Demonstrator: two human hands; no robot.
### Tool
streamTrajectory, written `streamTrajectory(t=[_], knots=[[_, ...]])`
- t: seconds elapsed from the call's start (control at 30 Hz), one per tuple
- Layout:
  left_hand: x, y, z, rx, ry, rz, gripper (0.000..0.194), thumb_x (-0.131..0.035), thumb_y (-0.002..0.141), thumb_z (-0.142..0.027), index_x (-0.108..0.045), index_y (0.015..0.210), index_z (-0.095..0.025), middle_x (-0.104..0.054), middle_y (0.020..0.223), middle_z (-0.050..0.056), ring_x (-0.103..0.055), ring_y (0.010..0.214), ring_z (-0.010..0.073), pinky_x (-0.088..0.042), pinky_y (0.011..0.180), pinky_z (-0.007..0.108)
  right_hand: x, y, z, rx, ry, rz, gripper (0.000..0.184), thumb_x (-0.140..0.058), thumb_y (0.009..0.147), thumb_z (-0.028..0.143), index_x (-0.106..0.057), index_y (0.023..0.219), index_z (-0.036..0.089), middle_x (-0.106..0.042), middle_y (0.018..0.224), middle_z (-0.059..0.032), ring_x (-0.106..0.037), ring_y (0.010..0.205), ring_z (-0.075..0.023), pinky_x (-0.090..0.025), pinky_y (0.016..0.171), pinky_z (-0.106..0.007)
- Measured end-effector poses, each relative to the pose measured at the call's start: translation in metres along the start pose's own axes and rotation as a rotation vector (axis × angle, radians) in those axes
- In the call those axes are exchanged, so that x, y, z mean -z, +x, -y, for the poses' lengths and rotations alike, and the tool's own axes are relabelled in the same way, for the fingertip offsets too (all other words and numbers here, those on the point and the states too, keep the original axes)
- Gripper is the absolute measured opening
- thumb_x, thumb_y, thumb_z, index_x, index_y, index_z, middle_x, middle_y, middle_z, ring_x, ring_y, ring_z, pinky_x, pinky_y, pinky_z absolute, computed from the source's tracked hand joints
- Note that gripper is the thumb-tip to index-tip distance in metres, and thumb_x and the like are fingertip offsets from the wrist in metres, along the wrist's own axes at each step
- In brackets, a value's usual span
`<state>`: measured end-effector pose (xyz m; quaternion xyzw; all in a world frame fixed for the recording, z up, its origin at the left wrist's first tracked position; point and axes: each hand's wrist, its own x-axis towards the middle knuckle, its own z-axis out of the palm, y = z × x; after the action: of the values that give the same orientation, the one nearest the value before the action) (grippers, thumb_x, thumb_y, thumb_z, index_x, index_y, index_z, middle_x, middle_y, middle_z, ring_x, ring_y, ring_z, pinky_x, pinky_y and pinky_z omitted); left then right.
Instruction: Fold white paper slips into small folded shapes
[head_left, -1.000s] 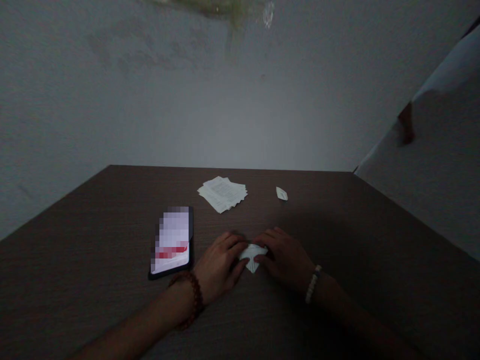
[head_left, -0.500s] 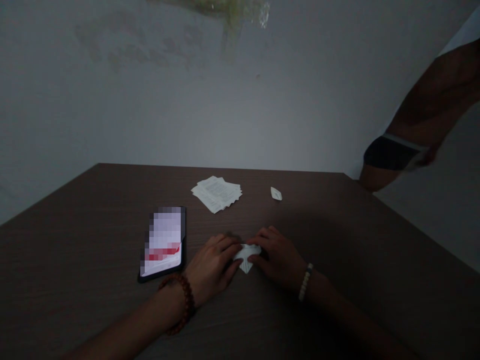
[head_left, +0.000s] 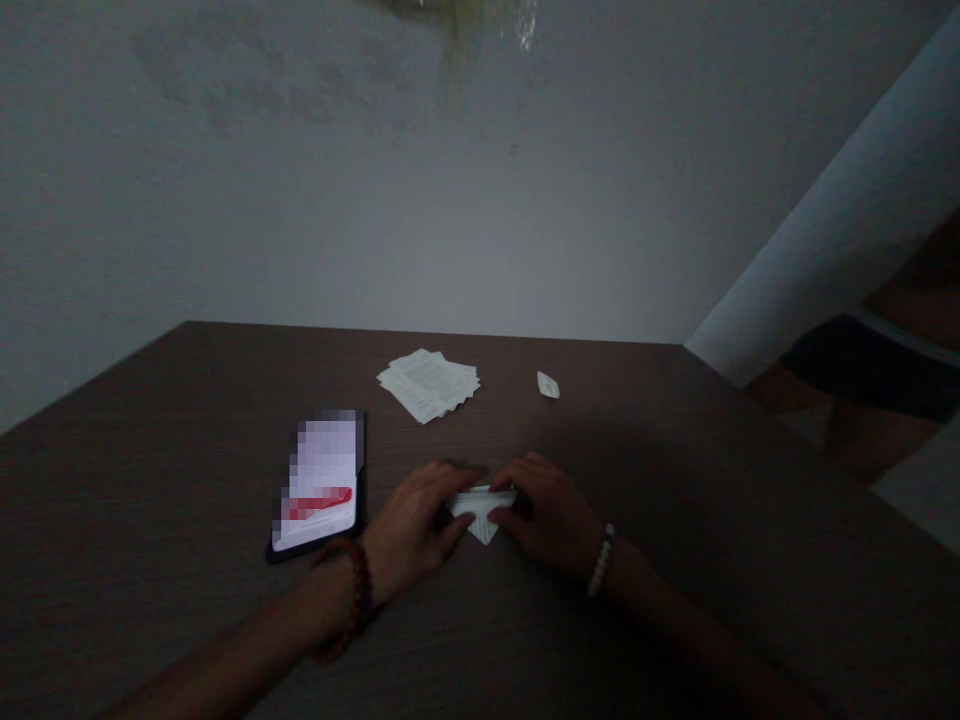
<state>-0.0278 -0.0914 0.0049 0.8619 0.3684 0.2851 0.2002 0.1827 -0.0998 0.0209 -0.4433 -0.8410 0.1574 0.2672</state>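
A small folded piece of white paper (head_left: 481, 510) lies on the dark wooden table (head_left: 675, 470) between my two hands. My left hand (head_left: 412, 530), with a red bead bracelet on its wrist, pinches the paper's left side. From the right, my right hand (head_left: 547, 515), which wears a pale bead bracelet, pinches the other side. The fingers of both hands are closed on the paper, whose lower tip points toward me.
A phone (head_left: 321, 482) with a lit screen lies left of my hands. A stack of white paper slips (head_left: 429, 383) and a small folded paper shape (head_left: 547, 385) lie farther back. Another person's leg (head_left: 855, 400) shows beyond the table's right edge.
The paper's upper part has been folded, so it looks flatter and narrower. The other person at the right has moved lower and farther right. My view has shifted slightly.
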Motion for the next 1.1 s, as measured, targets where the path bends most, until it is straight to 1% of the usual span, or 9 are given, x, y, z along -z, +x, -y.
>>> streamTrajectory(t=[0.1, 0.27, 0.4, 0.5, 0.63, 0.77, 0.83, 0.93, 1.1], knots=[[0.001, 0.001, 0.0, 0.01, -0.01, 0.024, 0.032, -0.059, 0.081, -0.016, -0.055, 0.112, -0.02, -0.062, 0.102, 0.006, -0.056, 0.095, 0.022, -0.047, 0.083, 0.04, -0.002, 0.0, -0.002, 0.025, 0.036, 0.007, 0.032, -0.074, 0.071, 0.013, -0.061, 0.099, 0.02, -0.065, 0.091, -0.0015, -0.055, 0.085, -0.018, -0.04, 0.082, -0.034], [0.004, 0.004, -0.004, 0.019, -0.013, 0.068, 0.014, -0.054, 0.085, -0.017, -0.063, 0.096, -0.018, -0.063, 0.091, 0.005, -0.057, 0.089, 0.0208, -0.046, 0.082, 0.037, -0.007, 0.0, -0.006, 0.031, 0.035, 0.022, 0.02, -0.071, 0.076, 0.017, -0.067, 0.095, 0.021, -0.065, 0.088, -0.0021, -0.053, 0.082, -0.0179, -0.041, 0.075, -0.031], [0.005, 0.006, -0.004, 0.03, -0.013, 0.08, 0.014, -0.052, 0.087, -0.019, -0.065, 0.092, -0.018, -0.064, 0.088, 0.005, -0.057, 0.087, 0.0199, -0.045, 0.081, 0.035, -0.011, 0.001, -0.005, 0.012, 0.045, 0.009, 0.014, -0.066, 0.08, 0.017, -0.068, 0.094, 0.02, -0.066, 0.087, -0.0021, -0.053, 0.082, -0.0171, -0.041, 0.075, -0.031], [0.004, 0.006, -0.003, 0.028, -0.004, 0.062, 0.013, -0.053, 0.087, -0.02, -0.065, 0.091, -0.018, -0.063, 0.087, 0.005, -0.057, 0.086, 0.0196, -0.046, 0.079, 0.034, -0.012, 0.003, -0.003, -0.019, 0.036, -0.013, 0.012, -0.068, 0.079, 0.017, -0.067, 0.091, 0.019, -0.065, 0.087, -0.0018, -0.054, 0.082, -0.0168, -0.04, 0.077, -0.031], [0.003, 0.007, -0.003, 0.037, 0.022, 0.044, 0.011, -0.055, 0.083, -0.019, -0.066, 0.087, -0.017, -0.063, 0.083, 0.005, -0.058, 0.083, 0.0199, -0.047, 0.075, 0.033, -0.012, 0.004, -0.002, -0.092, 0.019, -0.045, 0.017, -0.07, 0.075, 0.018, -0.065, 0.091, 0.019, -0.064, 0.087, -0.002, -0.054, 0.083, -0.0177, -0.041, 0.075, -0.031], [0.005, 0.008, -0.004, 0.029, 0.022, 0.04, 0.011, -0.056, 0.081, -0.017, -0.066, 0.088, -0.017, -0.063, 0.083, 0.004, -0.059, 0.081, 0.019, -0.048, 0.072, 0.03, -0.012, 0.005, -0.003, -0.116, 0.023, -0.046, 0.009, -0.069, 0.076, 0.019, -0.066, 0.084, 0.02, -0.064, 0.082, -0.0013, -0.055, 0.08, -0.017, -0.041, 0.072, -0.03], [0.005, 0.008, -0.004, 0.028, 0.022, 0.034, 0.011, -0.056, 0.081, -0.017, -0.066, 0.085, -0.017, -0.062, 0.082, 0.004, -0.059, 0.081, 0.0186, -0.048, 0.071, 0.03, -0.012, 0.005, -0.003, -0.104, 0.017, -0.036, 0.005, -0.07, 0.077, 0.019, -0.065, 0.078, 0.02, -0.064, 0.079, -0.0007, -0.055, 0.078, -0.0164, -0.04, 0.071, -0.029], [0.006, 0.008, -0.005, 0.035, 0.017, 0.036, 0.011, -0.055, 0.082, -0.018, -0.066, 0.082, -0.016, -0.062, 0.082, 0.005, -0.059, 0.08, 0.0189, -0.048, 0.071, 0.031, -0.01, 0.006, -0.004, -0.068, 0.015, -0.013, 0.006, -0.069, 0.078, 0.018, -0.063, 0.076, 0.019, -0.063, 0.078, 0.0, -0.055, 0.077, -0.0151, -0.04, 0.071, -0.028], [0.007, 0.008, -0.005, 0.048, 0.019, 0.056, 0.012, -0.055, 0.083, -0.018, -0.067, 0.082, -0.016, -0.062, 0.083, 0.006, -0.06, 0.081, 0.0191, -0.048, 0.072, 0.031, -0.01, 0.006, -0.006, 0.057, -0.043, 0.036, 0.005, -0.064, 0.083, 0.019, -0.066, 0.088, 0.019, -0.063, 0.085, -0.0021, -0.053, 0.082, -0.016, -0.04, 0.077, -0.03]])
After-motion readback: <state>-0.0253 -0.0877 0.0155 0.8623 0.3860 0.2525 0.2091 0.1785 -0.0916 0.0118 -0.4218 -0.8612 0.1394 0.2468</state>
